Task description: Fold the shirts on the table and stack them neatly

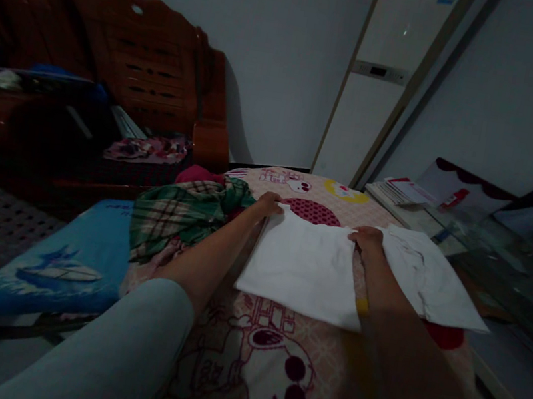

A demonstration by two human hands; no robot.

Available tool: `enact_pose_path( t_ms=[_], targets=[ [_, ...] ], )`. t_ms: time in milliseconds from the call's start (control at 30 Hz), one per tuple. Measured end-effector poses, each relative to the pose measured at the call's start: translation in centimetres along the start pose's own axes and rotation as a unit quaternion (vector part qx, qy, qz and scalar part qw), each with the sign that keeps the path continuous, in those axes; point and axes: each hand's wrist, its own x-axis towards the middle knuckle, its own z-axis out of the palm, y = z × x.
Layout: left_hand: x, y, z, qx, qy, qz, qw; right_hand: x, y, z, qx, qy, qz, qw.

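Observation:
A white garment (306, 266) lies partly folded on a pink cartoon-print sheet (265, 368). My left hand (269, 205) grips its far left corner, fingers curled over the edge. At the top right of the folded part, my right hand (367, 240) pinches the cloth. An unfolded part of the white garment (430, 279) spreads to the right of that hand. A yellow band (362, 305) sits on my right wrist.
A green plaid cloth (183, 213) is heaped left of the garment, beside a blue cushion (69, 263). A dark wooden bench (131, 63) with clothes stands at the back left. A glass table (515, 259) with papers is at the right, a tall white cabinet (387, 77) behind.

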Motion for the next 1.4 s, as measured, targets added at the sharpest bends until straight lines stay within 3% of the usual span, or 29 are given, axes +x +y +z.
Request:
enact_pose_path(
  t_ms=[167,267,333,467,633,700,900,1033,1133,1300,1400],
  targets=[
    [-2.2,1.5,-1.8,-0.115,0.027,0.089,0.989,-2.2,-1.5,-2.1,0.14,0.052,0.027,0.988],
    [-4.4,2.3,-3.3,-0.136,0.01,0.145,0.98,-4.8,-2.6,-4.3,0.259,0.027,-0.005,0.966],
    [-6.5,2.4,-4.3,-0.134,-0.014,0.17,0.976,-7.0,-2.9,-5.7,0.285,-0.008,-0.033,0.958],
    [-11.6,1.4,-5.1,-0.091,-0.078,0.198,0.973,-12.0,-2.1,-7.5,0.214,-0.071,-0.072,0.971],
    [-15.6,-1.1,-4.1,-0.004,-0.166,0.193,0.967,-16.5,-0.8,-7.1,0.016,-0.143,-0.124,0.982],
    [-15.9,-1.7,-3.7,-0.011,-0.181,0.186,0.966,-17.1,-0.7,-6.8,-0.008,-0.147,-0.144,0.979],
    [-15.3,-2.1,-4.0,-0.093,-0.152,0.178,0.968,-16.8,-0.6,-7.6,0.024,-0.128,-0.136,0.982],
    [-15.8,-2.3,-4.6,-0.063,-0.239,0.183,0.952,-16.9,-0.2,-8.2,0.036,-0.16,-0.192,0.968],
    [-16.2,-2.3,-4.8,-0.084,-0.284,0.188,0.936,-17.1,0.0,-8.1,0.046,-0.162,-0.176,0.97],
    [-16.3,-0.7,-3.2,-0.152,-0.204,0.184,0.949,-17.4,-0.7,-6.9,0.089,-0.05,-0.121,0.987],
    [-16.4,1.4,-1.4,-0.117,-0.174,0.24,0.948,-17.6,-1.6,-5.6,0.051,-0.022,-0.179,0.982]
  ],
)
